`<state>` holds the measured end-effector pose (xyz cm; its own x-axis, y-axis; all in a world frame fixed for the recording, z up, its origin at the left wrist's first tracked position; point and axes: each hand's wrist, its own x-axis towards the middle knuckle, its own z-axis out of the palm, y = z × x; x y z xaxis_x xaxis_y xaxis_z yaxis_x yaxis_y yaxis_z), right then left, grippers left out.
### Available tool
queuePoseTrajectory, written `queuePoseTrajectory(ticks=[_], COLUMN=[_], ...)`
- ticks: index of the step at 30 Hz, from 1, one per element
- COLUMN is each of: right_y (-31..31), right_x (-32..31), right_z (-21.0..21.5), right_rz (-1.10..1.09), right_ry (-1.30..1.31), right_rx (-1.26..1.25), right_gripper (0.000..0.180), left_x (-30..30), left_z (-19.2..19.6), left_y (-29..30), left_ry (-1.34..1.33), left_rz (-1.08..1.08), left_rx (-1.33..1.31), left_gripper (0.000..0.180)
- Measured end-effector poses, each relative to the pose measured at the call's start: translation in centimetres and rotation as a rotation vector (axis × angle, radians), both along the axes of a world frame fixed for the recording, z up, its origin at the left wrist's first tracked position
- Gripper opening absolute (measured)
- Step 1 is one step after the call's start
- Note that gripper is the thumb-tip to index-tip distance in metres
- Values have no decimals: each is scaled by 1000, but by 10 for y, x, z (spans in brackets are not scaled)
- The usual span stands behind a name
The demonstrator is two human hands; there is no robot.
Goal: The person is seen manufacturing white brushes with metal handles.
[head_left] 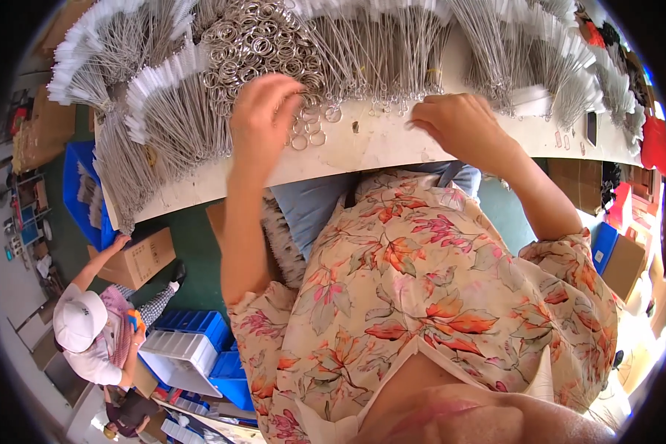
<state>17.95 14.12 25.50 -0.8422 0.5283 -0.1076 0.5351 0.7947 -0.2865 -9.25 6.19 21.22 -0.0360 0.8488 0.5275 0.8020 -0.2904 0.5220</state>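
Observation:
My left hand hovers at the near edge of a heap of silver metal split rings, its fingers bent and thumb apart from them. Nothing shows between those fingertips. Just below it, several loose rings lie on the pale tabletop. To the right, my right hand is above the table's near part, fingers curled and drawn together, slightly blurred. Whatever it may pinch is hidden. Beyond it lie bundles of wire-handled brushes with white bristles, their looped ends toward me.
More brush bundles cover the table's left side, and others the right. A dark phone rests near the right edge. At left are a blue bin, a cardboard box and a person in a white cap.

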Motion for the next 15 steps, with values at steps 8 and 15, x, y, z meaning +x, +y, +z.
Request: queuePoseTrajectory(ticks=[8, 15], right_y=[-17, -12], right_x=[-11, -64], right_z=[-27, 10], right_rz=[-89, -174], right_ry=[217, 768], right_rx=[-210, -603], right_gripper=[13, 11], left_x=[-32, 11], left_z=[-2, 23], left_y=[21, -3], left_ry=[189, -1164], left_rz=[15, -44], left_rx=[-10, -84], left_gripper=[12, 13])
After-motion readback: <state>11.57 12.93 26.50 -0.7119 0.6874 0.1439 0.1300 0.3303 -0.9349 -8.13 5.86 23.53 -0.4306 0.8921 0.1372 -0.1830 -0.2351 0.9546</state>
